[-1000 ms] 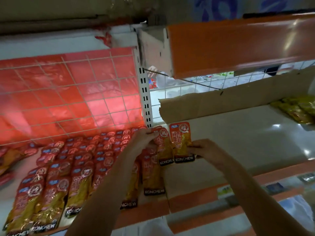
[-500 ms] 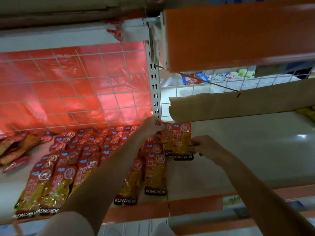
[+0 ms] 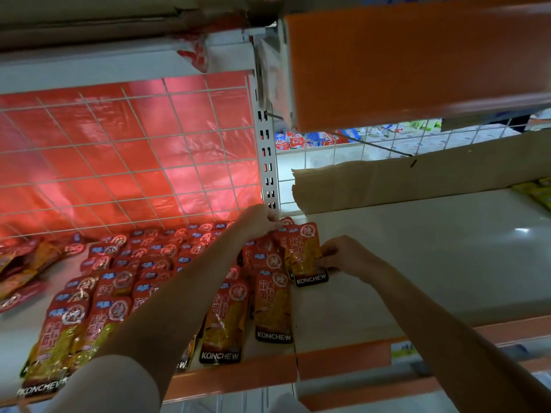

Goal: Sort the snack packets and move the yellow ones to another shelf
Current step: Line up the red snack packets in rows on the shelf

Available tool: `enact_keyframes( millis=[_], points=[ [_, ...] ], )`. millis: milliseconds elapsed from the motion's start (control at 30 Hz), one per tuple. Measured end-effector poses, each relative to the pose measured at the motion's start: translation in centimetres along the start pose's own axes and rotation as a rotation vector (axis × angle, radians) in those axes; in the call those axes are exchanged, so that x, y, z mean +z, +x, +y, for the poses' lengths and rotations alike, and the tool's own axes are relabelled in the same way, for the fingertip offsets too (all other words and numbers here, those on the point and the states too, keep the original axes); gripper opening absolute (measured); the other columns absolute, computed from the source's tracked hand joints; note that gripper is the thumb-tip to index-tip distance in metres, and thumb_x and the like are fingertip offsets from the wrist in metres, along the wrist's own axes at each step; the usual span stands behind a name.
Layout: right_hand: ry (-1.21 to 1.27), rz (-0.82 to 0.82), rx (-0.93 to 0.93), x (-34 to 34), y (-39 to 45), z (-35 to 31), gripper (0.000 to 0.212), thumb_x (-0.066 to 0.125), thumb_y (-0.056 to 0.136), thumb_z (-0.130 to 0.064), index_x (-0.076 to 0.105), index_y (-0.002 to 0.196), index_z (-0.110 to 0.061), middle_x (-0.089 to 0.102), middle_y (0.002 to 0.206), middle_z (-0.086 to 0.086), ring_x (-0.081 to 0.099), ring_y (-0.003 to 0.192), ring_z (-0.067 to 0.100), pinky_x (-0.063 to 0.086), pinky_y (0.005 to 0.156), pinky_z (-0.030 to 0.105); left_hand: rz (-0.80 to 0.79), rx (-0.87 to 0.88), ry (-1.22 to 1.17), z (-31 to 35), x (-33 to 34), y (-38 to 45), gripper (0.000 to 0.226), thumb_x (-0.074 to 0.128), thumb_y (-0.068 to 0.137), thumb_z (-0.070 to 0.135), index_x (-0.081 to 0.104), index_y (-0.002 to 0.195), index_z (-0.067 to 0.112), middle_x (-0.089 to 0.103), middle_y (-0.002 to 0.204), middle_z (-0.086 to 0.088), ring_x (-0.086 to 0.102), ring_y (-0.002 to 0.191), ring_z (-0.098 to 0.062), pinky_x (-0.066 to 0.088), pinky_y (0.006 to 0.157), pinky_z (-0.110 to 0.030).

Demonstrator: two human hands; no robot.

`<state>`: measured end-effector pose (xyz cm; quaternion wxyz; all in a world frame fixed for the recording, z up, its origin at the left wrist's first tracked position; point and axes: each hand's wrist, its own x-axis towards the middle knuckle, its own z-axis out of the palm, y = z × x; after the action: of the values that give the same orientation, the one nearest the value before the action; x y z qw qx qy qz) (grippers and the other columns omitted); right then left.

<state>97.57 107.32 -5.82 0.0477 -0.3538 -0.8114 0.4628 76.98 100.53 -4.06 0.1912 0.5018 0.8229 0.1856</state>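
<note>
Rows of red-and-yellow KONCHEW snack packets [image 3: 125, 281] lie flat on the left white shelf [image 3: 18, 338]. My left hand [image 3: 258, 220] pinches the top edge of a small stack of the same packets [image 3: 304, 257] at the back right end of the rows. My right hand [image 3: 343, 254] grips that stack's right side near its bottom. Yellow packets [image 3: 536, 193] lie at the far right edge of the right shelf [image 3: 417, 248], mostly out of view.
A white wire grid [image 3: 134, 150] with red plastic behind it backs the left shelf. A slotted white upright [image 3: 268, 162] divides the two shelves. A cardboard strip [image 3: 417, 177] leans along the right shelf's back. An orange shelf front [image 3: 417, 61] hangs overhead.
My view has shifted left and closer. Both hands moved the held packets toward the back, next to the upright, and squared them into one stack.
</note>
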Motion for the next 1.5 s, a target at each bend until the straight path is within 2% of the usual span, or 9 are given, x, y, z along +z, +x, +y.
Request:
enact_keyframes(
  millis=[100,200,300,567,667,800,1133,1400,1500],
  points=[
    [-0.132,-0.008,0.019,0.4,0.4,-0.2,0.016,0.069,0.082,-0.013,0.063,0.068,-0.008,0.063,0.069,0.006,0.055,0.058,0.009,0.041,0.053,0.011,-0.013,0.003,0.065,-0.2,0.3,0.2,0.024,0.06,0.092,0.025,0.071,0.106,0.009,0.069,0.106,-0.008,0.056,0.086,-0.016,0.035,0.073,-0.024],
    [-0.192,-0.013,0.036,0.8,0.7,-0.3,0.019,0.069,0.082,-0.015,0.069,0.086,0.003,0.07,0.084,0.018,0.058,0.063,0.014,0.047,0.064,0.025,0.002,0.03,0.106,-0.3,0.4,0.2,0.024,0.06,0.092,0.025,0.071,0.108,0.01,0.069,0.109,-0.008,0.059,0.095,-0.02,0.034,0.074,-0.023],
    [-0.219,0.022,0.037,0.9,0.8,-0.6,0.021,0.07,0.081,-0.017,0.069,0.09,0.002,0.071,0.089,0.017,0.06,0.07,0.016,0.051,0.072,0.032,0.011,0.047,0.117,-0.3,0.3,0.0,0.025,0.059,0.093,0.024,0.07,0.11,0.01,0.068,0.111,-0.008,0.059,0.1,-0.022,0.034,0.076,-0.023],
    [-0.248,0.08,0.049,1.3,0.8,-1.2,0.027,0.071,0.082,-0.022,0.07,0.095,0.001,0.071,0.092,0.015,0.064,0.077,0.019,0.051,0.069,0.028,0.014,0.088,0.144,-0.4,0.0,-0.1,0.023,0.057,0.093,0.019,0.069,0.111,0.011,0.066,0.115,-0.007,0.058,0.105,-0.022,0.034,0.079,-0.023],
    [-0.277,0.089,0.049,1.5,0.6,-1.5,0.029,0.07,0.082,-0.023,0.07,0.094,0.004,0.07,0.09,0.016,0.058,0.067,0.016,0.044,0.056,0.021,0.035,0.114,0.144,-0.5,-0.1,-0.3,0.021,0.058,0.092,0.019,0.069,0.108,0.012,0.066,0.113,-0.007,0.058,0.103,-0.021,0.033,0.075,-0.022],
    [-0.296,0.103,0.057,1.8,0.7,-1.7,0.033,0.071,0.082,-0.026,0.07,0.088,0.006,0.064,0.076,0.014,0.049,0.052,0.009,0.036,0.05,0.019,0.089,0.14,0.114,-0.9,-0.4,-1.0,0.021,0.059,0.092,0.022,0.07,0.106,0.012,0.068,0.108,-0.005,0.059,0.1,-0.02,0.035,0.074,-0.025],
    [-0.3,0.127,0.085,1.8,0.4,-2.0,0.042,0.069,0.083,-0.035,0.066,0.094,0.005,0.069,0.093,0.017,0.063,0.078,0.021,0.039,0.054,0.019,0.244,0.168,0.081,-2.0,-0.1,-5.9,0.018,0.058,0.092,0.025,0.07,0.104,0.017,0.067,0.104,0.003,0.059,0.094,-0.013,0.04,0.074,-0.025],
    [-0.32,0.139,0.091,1.5,0.0,-2.2,0.033,0.069,0.083,-0.036,0.053,0.065,-0.014,0.071,0.088,0.014,0.052,0.056,0.007,0.036,0.051,0.017,0.33,0.172,0.123,-1.9,1.5,-9.1,0.022,0.054,0.093,0.03,0.067,0.107,0.019,0.064,0.105,0.002,0.059,0.096,-0.015,0.047,0.077,-0.03],
    [-0.313,0.137,0.103,1.6,-0.1,-2.4,0.03,0.068,0.084,-0.036,0.061,0.077,-0.007,0.071,0.09,0.014,0.052,0.057,0.008,0.036,0.053,0.018,0.319,0.253,0.182,-1.2,2.9,-10.7,0.027,0.05,0.095,0.035,0.062,0.115,0.021,0.059,0.113,0.004,0.052,0.105,-0.012,0.045,0.086,-0.027]
  ],
)
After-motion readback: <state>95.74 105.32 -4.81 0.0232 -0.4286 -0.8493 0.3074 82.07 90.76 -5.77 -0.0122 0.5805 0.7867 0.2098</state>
